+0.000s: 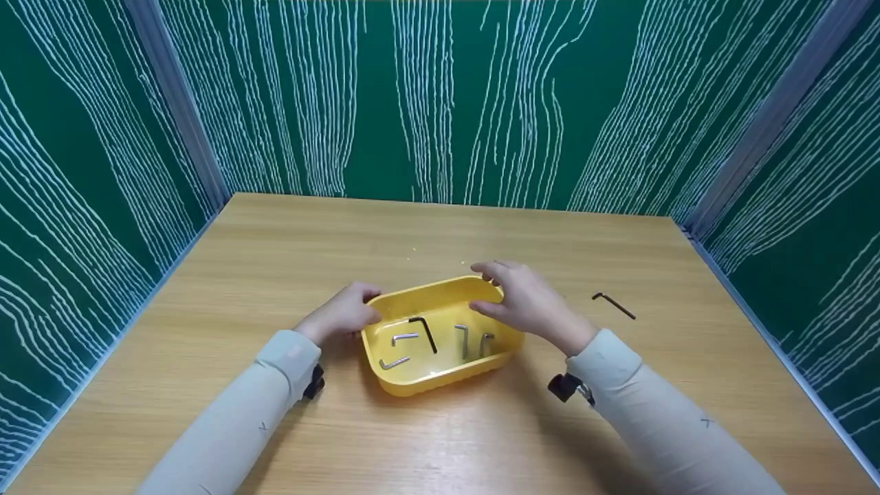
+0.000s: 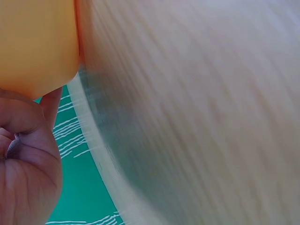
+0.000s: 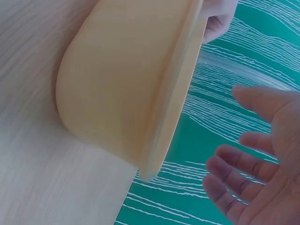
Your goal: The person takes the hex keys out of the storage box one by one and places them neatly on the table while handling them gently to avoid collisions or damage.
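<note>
A yellow plastic tub (image 1: pixel 440 381) stands at a slant on the wooden table. Inside it lie a black hex key (image 1: pixel 427 334) and several silver hex keys (image 1: pixel 405 336), spread over the bottom. My left hand (image 1: pixel 342 313) grips the tub's left end, thumb at the rim and fingers along the outside wall. Over the tub's right end hovers my right hand (image 1: pixel 528 302), its fingers loosely bent and apart. In the right wrist view that hand (image 3: pixel 262 173) holds nothing, with a gap between its fingertips and the tub's rim (image 3: pixel 171 108).
Another dark hex key (image 1: pixel 617 305) lies on the table to the right of the tub. A few tiny light specks dot the wood behind the tub. Green panels with white wavy lines (image 1: pixel 375 103) enclose the table at the back and both sides.
</note>
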A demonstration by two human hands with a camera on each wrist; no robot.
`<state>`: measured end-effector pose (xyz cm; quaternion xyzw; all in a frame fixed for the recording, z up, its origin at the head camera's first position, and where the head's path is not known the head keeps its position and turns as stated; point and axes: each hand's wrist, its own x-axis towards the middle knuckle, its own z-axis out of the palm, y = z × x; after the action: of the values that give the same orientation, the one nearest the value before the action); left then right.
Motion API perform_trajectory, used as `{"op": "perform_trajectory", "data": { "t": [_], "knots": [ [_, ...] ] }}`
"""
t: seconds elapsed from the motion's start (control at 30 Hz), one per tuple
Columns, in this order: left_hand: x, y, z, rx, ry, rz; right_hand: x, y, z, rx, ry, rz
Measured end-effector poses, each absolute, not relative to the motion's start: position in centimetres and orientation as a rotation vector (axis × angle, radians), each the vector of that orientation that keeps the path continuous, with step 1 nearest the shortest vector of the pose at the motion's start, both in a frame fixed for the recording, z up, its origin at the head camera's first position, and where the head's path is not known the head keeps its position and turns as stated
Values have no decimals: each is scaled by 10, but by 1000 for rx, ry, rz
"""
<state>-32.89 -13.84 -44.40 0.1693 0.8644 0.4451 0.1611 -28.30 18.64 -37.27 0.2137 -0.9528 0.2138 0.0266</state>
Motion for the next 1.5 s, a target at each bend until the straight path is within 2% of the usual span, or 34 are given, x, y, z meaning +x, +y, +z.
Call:
{"op": "perform_trajectory", "data": {
  "t": [1.5],
  "knots": [
    [-325, -137, -439, 435, 2458, 1299, -291, 133, -388, 810, -3043, 680]
  ]
}}
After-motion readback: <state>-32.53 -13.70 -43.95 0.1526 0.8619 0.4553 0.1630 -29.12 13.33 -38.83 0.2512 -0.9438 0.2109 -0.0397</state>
